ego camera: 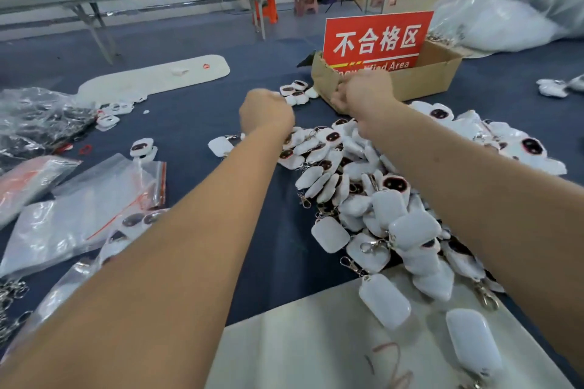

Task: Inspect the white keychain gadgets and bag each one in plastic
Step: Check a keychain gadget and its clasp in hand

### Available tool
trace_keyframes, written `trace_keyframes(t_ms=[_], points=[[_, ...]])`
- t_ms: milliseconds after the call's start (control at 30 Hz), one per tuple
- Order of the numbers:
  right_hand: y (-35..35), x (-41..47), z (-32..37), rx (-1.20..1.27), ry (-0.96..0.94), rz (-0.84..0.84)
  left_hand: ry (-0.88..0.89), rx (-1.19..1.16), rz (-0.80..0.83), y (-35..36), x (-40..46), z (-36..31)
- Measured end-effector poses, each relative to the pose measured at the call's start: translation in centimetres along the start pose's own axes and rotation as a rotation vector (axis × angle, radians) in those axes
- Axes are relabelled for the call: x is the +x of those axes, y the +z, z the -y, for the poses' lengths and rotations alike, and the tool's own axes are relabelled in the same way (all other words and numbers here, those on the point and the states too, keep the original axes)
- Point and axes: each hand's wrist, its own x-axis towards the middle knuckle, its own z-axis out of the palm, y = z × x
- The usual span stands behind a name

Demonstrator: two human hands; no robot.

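At the left of the frame I saw clear zip bags [79, 218] lying on the blue table [189, 123]. In the centre, my left hand [267, 114] and right hand [363, 91] were curled into fists; I could not tell what they held. The white keychain gadgets [379, 199] lay heaped centre-right, before a cardboard box [426, 79] with a red sign [377, 39].

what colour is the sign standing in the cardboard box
Red with white lettering, clearest in the head view.
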Motion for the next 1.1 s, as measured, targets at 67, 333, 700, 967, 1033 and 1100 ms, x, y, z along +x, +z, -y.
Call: trace_keyframes(t_ms=[67, 333, 700, 967, 1033, 1100], points=[[1.3, -2.3, -1.1, -0.146, -0.104, -0.002, 0.106, 0.271, 0.139, -1.1, -1.0, 3.0], [7.3, -8.7, -3.9, -1.115, -0.566, 0.147, 0.294, 0.478, 0.265, -3.0, -4.7, 7.2], [9.1, -16.7, -4.3, -0.707, -0.549, 0.137, -0.276, -0.313, 0.145, -9.0, -9.6, 8.4], [10.4, -21.3, -5.8, -0.137, -0.466, -0.004, -0.146, -0.465, 0.101, -12.0, -14.2, 12.0], [10.3, -21.7, -6.4, -0.047, -0.428, -0.004, -0.109, -0.458, 0.130, -12.4, -14.6, 12.3], [10.2, -21.7, -6.8, 0.006, -0.421, 0.020, -0.095, -0.469, 0.151, -12.7, -14.6, 12.5]])
